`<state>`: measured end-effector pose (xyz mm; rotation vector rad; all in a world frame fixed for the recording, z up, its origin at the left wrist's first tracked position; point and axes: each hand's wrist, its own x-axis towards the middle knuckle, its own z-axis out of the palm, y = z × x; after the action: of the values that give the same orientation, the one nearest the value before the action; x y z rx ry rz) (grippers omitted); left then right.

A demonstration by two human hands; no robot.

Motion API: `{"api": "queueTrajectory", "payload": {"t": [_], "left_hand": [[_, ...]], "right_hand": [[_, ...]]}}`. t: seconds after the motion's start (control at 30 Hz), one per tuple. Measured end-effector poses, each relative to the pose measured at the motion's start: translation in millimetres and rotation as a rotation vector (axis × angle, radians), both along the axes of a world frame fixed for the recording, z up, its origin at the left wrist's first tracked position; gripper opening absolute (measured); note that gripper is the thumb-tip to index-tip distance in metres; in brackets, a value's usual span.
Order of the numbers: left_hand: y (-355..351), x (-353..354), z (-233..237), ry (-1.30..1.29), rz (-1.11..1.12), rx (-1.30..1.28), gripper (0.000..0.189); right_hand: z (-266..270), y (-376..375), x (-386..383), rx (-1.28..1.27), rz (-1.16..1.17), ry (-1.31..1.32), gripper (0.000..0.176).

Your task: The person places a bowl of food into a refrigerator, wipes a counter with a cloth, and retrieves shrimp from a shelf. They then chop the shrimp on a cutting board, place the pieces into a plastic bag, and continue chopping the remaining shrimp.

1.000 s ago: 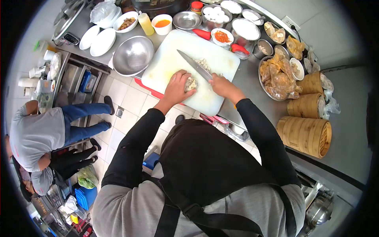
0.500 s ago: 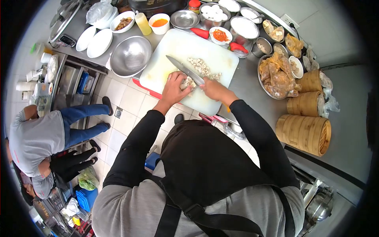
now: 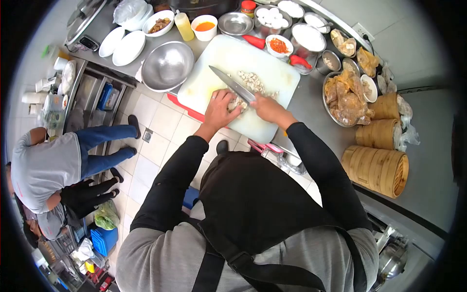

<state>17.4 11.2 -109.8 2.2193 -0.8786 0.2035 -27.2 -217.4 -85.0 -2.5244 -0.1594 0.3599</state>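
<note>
My right hand [image 3: 270, 109] is wrapped round the handle of a large knife [image 3: 232, 83], whose blade points up and to the left over a white cutting board [image 3: 204, 73]. Beyond the blade lies a heap of pale chopped pieces [image 3: 251, 81]. My left hand [image 3: 220, 109] rests on the board left of the knife, fingers bent over more of the pale food [image 3: 237, 103], which is partly hidden under them. A steel bowl [image 3: 168, 66] stands left of the board, with nothing seen in it.
Bowls of red sauce [image 3: 279, 45], orange liquid [image 3: 205, 26] and white powder [image 3: 308, 37] line the back. At right are a bowl of marinated meat [image 3: 344, 100] and bamboo steamers [image 3: 372, 170]. Two people [image 3: 46, 158] stand at far left.
The whole view has shifted slightly, so the board and counter items appear a little farther right. Both hands keep nearly the same place on the board, the knife still in my right hand.
</note>
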Motion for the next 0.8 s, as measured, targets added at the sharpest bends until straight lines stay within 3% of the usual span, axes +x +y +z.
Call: {"api": "queueTrajectory", "payload": {"t": [0.1, 0.2, 0.3, 0.4, 0.5, 0.6, 0.67, 0.8], "left_hand": [[1.2, -5.0, 6.0, 0.008, 0.017, -0.056, 0.041], [2.6, -6.1, 9.0, -0.038, 0.040, -0.094, 0.037], [1.4, -1.5, 1.5, -0.012, 0.038, -0.096, 0.033], [-0.4, 1.6, -0.5, -0.018, 0.008, -0.111, 0.028], [3.9, -0.3, -1.3, -0.028, -0.030, -0.095, 0.027], [-2.0, -0.9, 4.2, -0.008, -0.014, -0.081, 0.031], [0.2, -13.8, 23.0, -0.174, -0.018, 0.039, 0.035], [-7.2, -9.6, 5.0, -0.078, 0.041, 0.066, 0.037]], "right_hand": [[-19.2, -40.6, 0.4, -0.178, 0.052, -0.141, 0.031], [101.9, -17.3, -36.8, -0.346, 0.043, 0.088, 0.028], [103.4, 1.5, -60.0, -0.416, 0.064, 0.191, 0.029], [27.8, 24.3, -34.2, -0.128, -0.034, 0.082, 0.028], [2.2, 27.4, -5.6, 0.014, -0.045, 0.024, 0.032], [11.8, 0.7, -1.0, -0.018, -0.026, 0.102, 0.035], [34.5, -10.7, -6.8, -0.088, -0.038, 0.067, 0.035], [80.7, -18.5, -23.8, -0.247, -0.020, 0.042, 0.032]]}}
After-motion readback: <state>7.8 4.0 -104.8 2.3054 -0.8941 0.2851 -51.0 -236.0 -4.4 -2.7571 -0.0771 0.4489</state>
